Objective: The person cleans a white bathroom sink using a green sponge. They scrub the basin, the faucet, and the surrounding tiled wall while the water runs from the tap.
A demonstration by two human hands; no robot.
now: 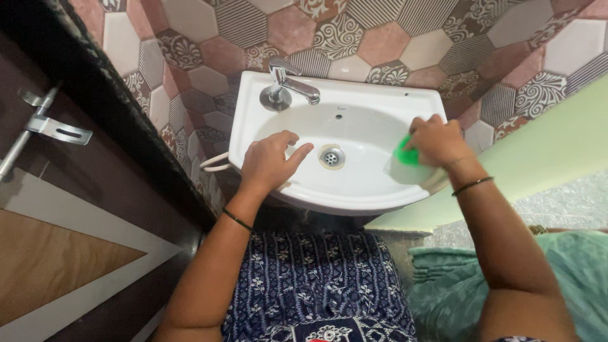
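Head camera looks straight down at two bare arms reaching out over a dark blue cloth with small white flowers [316, 278]. A soft green cloth [506, 285] lies low on the right side.

Next come the hands, both on a small white sink bowl [354, 190] fixed to the wall. The left hand [269, 161] rests on the near left rim of the sink. Its fingers are loose and spread, and they hold nothing. A thin dark band is on that wrist.

The right hand [437, 140] is inside the bowl on the right side. It is closed around a small bright green scrub pad [405, 153] and presses it on the inner wall of the sink. Only a bit of the pad peeks out from under the fingers, so its full shape is hard to tell.

Between the two hands, at the bottom of the bowl, sits a round metal drain [331, 156]. The bowl looks like it has no water in it.

Farther back, a shiny metal tap [288, 85] stands on the back left corner of the sink. Behind it is a wall of six-sided pink and patterned tiles [380, 31]. A dark wooden door with a metal latch [44, 123] is at the far left.
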